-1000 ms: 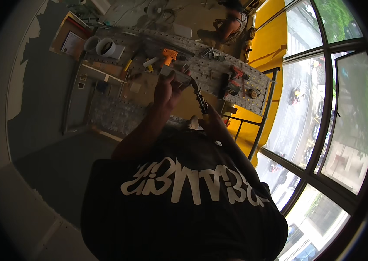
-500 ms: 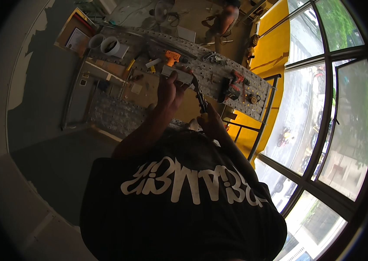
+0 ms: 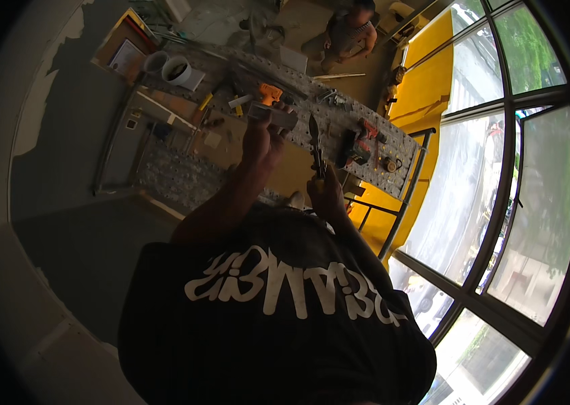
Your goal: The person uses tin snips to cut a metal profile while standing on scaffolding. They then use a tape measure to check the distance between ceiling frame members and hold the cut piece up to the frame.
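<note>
Head view: a flat grey piece (image 3: 286, 120) is raised above the gap on the near side of the perforated platform (image 3: 306, 108).
Left hand: the left hand (image 3: 261, 143) pinches the piece between thumb and fingers, apparently to steady it.
Right hand: the right hand (image 3: 326, 192) is wrapped around a dark snips-like tool (image 3: 317, 145); I cannot tell each finger's position.
Tool: its tip points far, just right of the piece and apart from it, probably leaving both visible.
Platform: orange drill (image 3: 270, 94) beyond the piece, red drill (image 3: 368, 128) right, likely within reach.
</note>
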A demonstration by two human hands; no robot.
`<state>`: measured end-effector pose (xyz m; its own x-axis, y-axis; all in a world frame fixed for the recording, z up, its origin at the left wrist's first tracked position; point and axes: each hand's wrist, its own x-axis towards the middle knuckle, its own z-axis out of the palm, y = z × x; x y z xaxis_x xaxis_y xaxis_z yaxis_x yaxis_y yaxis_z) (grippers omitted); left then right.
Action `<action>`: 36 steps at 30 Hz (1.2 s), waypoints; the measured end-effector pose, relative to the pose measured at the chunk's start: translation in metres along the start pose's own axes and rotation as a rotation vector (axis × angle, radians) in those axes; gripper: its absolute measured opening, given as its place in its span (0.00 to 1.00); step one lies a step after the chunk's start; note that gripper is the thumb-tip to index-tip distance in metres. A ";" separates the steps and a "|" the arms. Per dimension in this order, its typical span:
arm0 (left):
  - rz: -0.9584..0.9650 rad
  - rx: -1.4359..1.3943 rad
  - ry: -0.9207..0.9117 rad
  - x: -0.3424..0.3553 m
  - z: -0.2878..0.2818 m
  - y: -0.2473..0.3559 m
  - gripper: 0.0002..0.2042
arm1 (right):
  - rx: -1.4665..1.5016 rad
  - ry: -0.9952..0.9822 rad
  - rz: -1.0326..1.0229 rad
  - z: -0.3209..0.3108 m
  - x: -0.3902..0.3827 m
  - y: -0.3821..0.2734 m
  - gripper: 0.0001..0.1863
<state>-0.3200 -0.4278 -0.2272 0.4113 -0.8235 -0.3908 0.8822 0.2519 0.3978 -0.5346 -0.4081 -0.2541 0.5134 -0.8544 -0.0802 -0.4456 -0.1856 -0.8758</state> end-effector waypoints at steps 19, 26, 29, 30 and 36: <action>-0.028 -0.124 -0.005 0.008 0.024 -0.016 0.12 | 0.281 -0.067 -0.008 0.019 0.019 -0.003 0.20; -0.077 -0.133 0.031 0.016 0.011 -0.024 0.10 | 0.258 -0.058 -0.006 0.020 0.024 -0.011 0.21; -0.095 -0.072 0.191 0.011 0.021 -0.025 0.10 | 0.229 -0.042 0.021 0.023 0.025 -0.014 0.23; -0.092 -0.074 0.186 0.008 0.022 -0.024 0.10 | 0.205 -0.037 0.022 0.023 0.026 -0.015 0.24; -0.032 -0.081 0.119 -0.002 0.036 -0.023 0.13 | 0.156 -0.066 0.010 0.023 0.027 -0.013 0.30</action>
<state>-0.3492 -0.4501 -0.2059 0.4026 -0.7667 -0.5001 0.9089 0.2703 0.3175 -0.4976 -0.4179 -0.2561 0.5588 -0.8212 -0.1159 -0.3341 -0.0950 -0.9378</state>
